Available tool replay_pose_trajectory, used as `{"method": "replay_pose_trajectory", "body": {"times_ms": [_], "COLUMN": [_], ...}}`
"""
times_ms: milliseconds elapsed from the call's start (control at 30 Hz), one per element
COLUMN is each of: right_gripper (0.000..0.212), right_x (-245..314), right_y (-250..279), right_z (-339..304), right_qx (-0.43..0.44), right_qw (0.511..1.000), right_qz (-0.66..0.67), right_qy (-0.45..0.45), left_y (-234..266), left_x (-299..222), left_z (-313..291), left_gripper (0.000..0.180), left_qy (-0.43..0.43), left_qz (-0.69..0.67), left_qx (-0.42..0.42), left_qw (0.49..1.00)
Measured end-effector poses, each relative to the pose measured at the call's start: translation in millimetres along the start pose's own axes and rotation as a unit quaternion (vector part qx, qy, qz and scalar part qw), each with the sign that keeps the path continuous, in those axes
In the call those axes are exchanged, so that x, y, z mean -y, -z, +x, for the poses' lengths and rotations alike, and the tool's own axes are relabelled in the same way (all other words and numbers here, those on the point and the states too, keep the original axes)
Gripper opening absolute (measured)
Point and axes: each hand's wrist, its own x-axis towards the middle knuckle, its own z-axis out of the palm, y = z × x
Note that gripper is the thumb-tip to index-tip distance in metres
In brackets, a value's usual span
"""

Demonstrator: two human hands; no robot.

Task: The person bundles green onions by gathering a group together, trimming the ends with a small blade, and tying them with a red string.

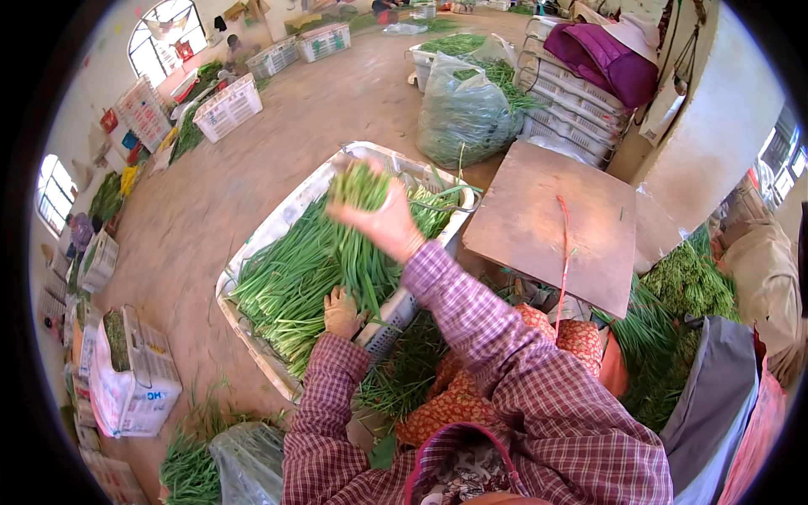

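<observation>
My right hand [389,225] is closed around a bunch of long green chives [360,187], lifted over a white plastic crate [252,244]. The bunch's pale cut ends point up, and its leaves hang toward the crate. Rows of chives [290,273] fill much of the crate, with more stalk ends at its far right. At the crate's near side my left hand [342,315] lies on the chives, fingers stretched out. It looks gloved, and its palm side is hidden.
A brown board [551,223] lies right of the crate, with a red strip [563,252] on it. Beyond stands a clear bag of greens [463,114] beside stacked crates [568,101]. Loose greens [686,286] are heaped at right. Another crate [139,379] stands left.
</observation>
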Motion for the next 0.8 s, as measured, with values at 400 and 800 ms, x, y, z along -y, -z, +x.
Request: {"method": "replay_pose_trajectory", "body": {"times_ms": [400, 800], "right_gripper": [0.069, 0.064], "right_x": [127, 122], "right_y": [124, 85], "right_z": [-32, -127], "right_qx": [-0.115, 0.030], "right_qw": [0.987, 0.870], "right_qz": [0.102, 0.470], "right_qy": [0.037, -0.145], "left_y": [205, 195], "left_x": [38, -214], "left_z": [-70, -98], "left_gripper": [0.091, 0.127], "left_qy": [-0.052, -0.411], "left_qz": [-0.565, -0.806], "left_qx": [0.071, 0.387], "left_qw": [0.820, 0.176]}}
